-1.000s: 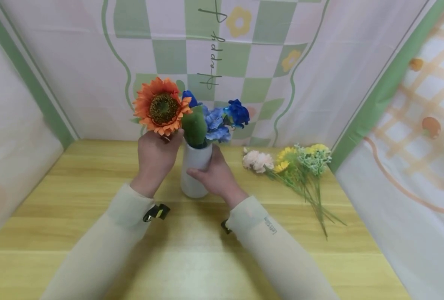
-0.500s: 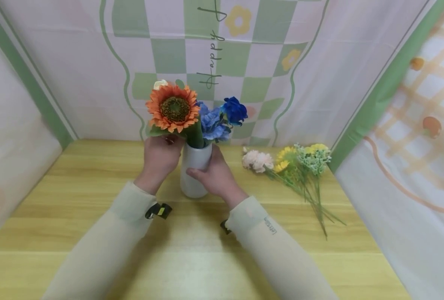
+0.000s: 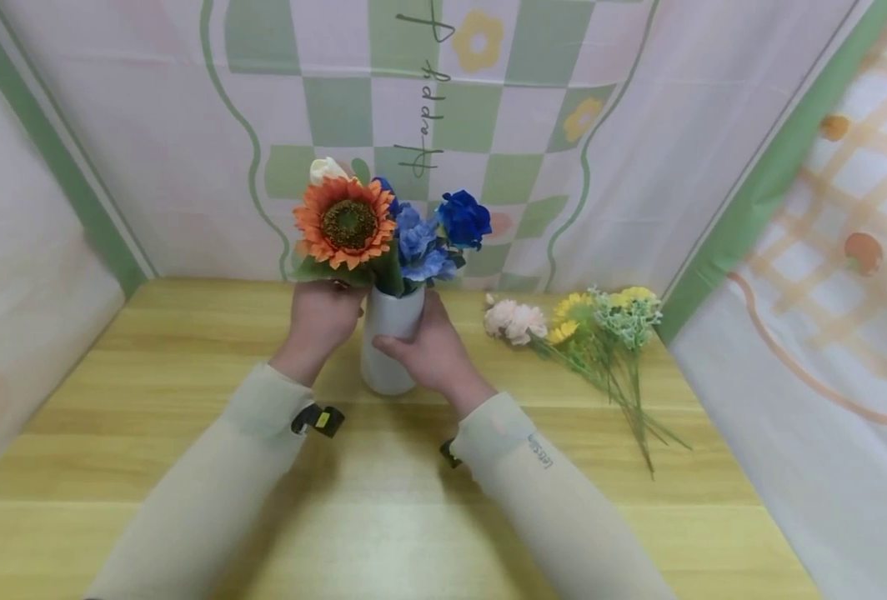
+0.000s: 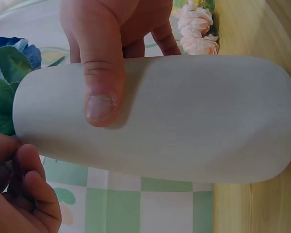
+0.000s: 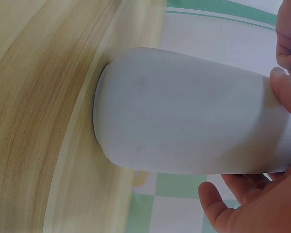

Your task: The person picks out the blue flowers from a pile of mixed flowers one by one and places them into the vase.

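Note:
My left hand (image 3: 322,318) pinches an orange artificial sunflower (image 3: 348,223) just under its head, beside the mouth of a white vase (image 3: 386,360). Curled fingertips of this hand touch the rim area in the left wrist view; the stem itself is hidden. Around the upper vase my right hand (image 3: 439,354) keeps a grip, its thumb (image 4: 101,99) lying across the front. The vase stands upright on the table. Blue flowers (image 3: 421,246), a dark blue rose (image 3: 464,219) and a white bloom (image 3: 327,170) show above it, the white one behind the sunflower.
On the wooden table (image 3: 383,517), to the right, lie pale pink flowers (image 3: 515,322), yellow flowers (image 3: 567,318) and a green-white sprig (image 3: 629,321), stems toward the front. A checkered cloth backdrop (image 3: 466,117) rises behind the vase.
The sunflower and my left hand have moved right, closer to the vase mouth, then stayed nearly still. The white bloom has come into view behind the sunflower. My right hand stays on the vase.

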`<state>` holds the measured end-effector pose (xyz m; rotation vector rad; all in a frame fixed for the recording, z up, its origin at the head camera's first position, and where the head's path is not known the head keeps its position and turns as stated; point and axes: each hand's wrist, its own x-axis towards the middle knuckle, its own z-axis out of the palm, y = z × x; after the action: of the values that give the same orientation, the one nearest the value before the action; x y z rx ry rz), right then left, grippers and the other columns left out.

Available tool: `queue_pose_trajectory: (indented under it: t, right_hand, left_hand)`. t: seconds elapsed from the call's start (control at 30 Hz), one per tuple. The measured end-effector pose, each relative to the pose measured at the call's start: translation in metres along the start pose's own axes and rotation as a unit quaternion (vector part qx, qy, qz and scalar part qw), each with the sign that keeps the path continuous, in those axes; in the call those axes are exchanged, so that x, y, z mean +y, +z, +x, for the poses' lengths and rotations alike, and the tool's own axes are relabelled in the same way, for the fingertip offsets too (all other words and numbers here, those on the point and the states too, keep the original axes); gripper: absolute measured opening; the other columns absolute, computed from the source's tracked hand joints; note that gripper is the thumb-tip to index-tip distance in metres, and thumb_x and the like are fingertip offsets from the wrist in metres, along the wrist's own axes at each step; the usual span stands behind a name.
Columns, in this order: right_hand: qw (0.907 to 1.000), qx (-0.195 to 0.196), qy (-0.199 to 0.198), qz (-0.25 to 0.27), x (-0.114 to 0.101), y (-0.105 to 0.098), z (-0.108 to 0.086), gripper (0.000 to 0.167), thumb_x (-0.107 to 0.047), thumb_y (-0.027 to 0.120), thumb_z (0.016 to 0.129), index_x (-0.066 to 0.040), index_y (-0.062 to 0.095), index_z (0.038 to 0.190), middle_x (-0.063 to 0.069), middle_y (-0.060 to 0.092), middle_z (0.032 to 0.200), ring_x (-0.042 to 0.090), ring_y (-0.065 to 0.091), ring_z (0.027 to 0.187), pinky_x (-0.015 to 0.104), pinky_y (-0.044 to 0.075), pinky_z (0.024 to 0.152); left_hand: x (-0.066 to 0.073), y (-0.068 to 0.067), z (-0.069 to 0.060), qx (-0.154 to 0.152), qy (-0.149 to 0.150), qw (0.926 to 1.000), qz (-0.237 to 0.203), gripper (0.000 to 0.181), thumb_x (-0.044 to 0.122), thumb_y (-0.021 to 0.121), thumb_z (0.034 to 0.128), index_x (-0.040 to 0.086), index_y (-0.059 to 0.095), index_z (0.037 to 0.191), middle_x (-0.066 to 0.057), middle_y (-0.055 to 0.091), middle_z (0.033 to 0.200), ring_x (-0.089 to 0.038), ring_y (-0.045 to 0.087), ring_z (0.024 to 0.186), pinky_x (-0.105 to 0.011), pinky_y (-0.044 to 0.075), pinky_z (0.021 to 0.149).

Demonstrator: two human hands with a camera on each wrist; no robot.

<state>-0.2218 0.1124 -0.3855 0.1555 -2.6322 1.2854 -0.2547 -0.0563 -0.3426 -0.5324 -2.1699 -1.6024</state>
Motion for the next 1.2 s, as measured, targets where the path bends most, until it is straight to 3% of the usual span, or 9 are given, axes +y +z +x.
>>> queue_pose_trajectory:
  t: [0.27, 0.57, 0.83, 0.93, 1.07, 1.2]
  right_hand:
    - [0.9999, 0.000, -0.007, 0.009, 0.001, 0.000, 0.001, 0.097, -0.031, 0.084, 0.082, -0.005, 0.022, 0.151, 0.012, 0.046, 0.136, 0.027, 0.054, 0.117, 0.047, 0.048, 0.098]
    - [0.9998, -0.004, -0.012, 0.016, 0.002, -0.001, 0.002, 0.098, -0.032, 0.084, 0.082, -0.008, 0.021, 0.153, 0.010, 0.044, 0.138, 0.025, 0.053, 0.119, 0.047, 0.047, 0.098]
    - [0.9993, -0.013, -0.020, 0.030, -0.001, -0.002, 0.002, 0.094, -0.029, 0.084, 0.083, -0.008, 0.023, 0.151, 0.009, 0.045, 0.136, 0.024, 0.053, 0.118, 0.046, 0.047, 0.098]
    - [0.9994, -0.014, -0.022, 0.024, -0.002, -0.002, 0.004, 0.094, -0.030, 0.083, 0.083, -0.008, 0.023, 0.151, 0.009, 0.045, 0.135, 0.024, 0.053, 0.117, 0.046, 0.047, 0.098]
    - [0.9996, -0.006, -0.019, 0.019, -0.002, -0.003, 0.004, 0.094, -0.030, 0.084, 0.082, -0.007, 0.023, 0.150, 0.009, 0.045, 0.134, 0.025, 0.053, 0.116, 0.047, 0.047, 0.098]
    - [0.9996, -0.010, -0.019, 0.021, -0.001, -0.003, 0.003, 0.092, -0.028, 0.083, 0.082, -0.007, 0.024, 0.150, 0.009, 0.046, 0.134, 0.024, 0.053, 0.117, 0.046, 0.046, 0.099]
  left_hand:
    - [0.000, 0.000, 0.006, -0.030, -0.050, 0.9978, 0.033, 0.027, 0.010, 0.065, 0.0889, 0.000, 0.060, 0.113, -0.011, 0.064, 0.080, -0.024, 0.062, 0.055, -0.037, 0.052, 0.050]
    - [-0.002, 0.002, 0.010, -0.047, -0.088, 0.9946, -0.028, 0.017, 0.002, 0.063, 0.0835, 0.001, 0.068, 0.099, -0.011, 0.068, 0.084, -0.025, 0.061, 0.062, -0.035, 0.054, 0.055]
    - [-0.002, 0.000, 0.012, -0.060, -0.155, 0.9789, -0.118, 0.032, -0.003, 0.063, 0.0842, -0.001, 0.065, 0.116, -0.015, 0.063, 0.086, -0.021, 0.057, 0.062, -0.037, 0.054, 0.059]
    - [-0.001, -0.001, 0.013, -0.057, -0.167, 0.9751, -0.135, 0.025, -0.003, 0.063, 0.0852, -0.001, 0.066, 0.109, -0.013, 0.061, 0.080, -0.019, 0.055, 0.060, -0.033, 0.051, 0.056]
    - [-0.002, 0.002, 0.014, -0.062, -0.166, 0.9715, -0.157, 0.006, -0.002, 0.060, 0.0844, -0.002, 0.064, 0.089, -0.012, 0.057, 0.070, -0.019, 0.054, 0.057, -0.028, 0.047, 0.051]
    - [-0.004, 0.005, 0.011, -0.076, -0.172, 0.9686, -0.163, 0.003, 0.002, 0.059, 0.0861, 0.001, 0.059, 0.089, -0.011, 0.055, 0.068, -0.019, 0.053, 0.056, -0.028, 0.046, 0.051]
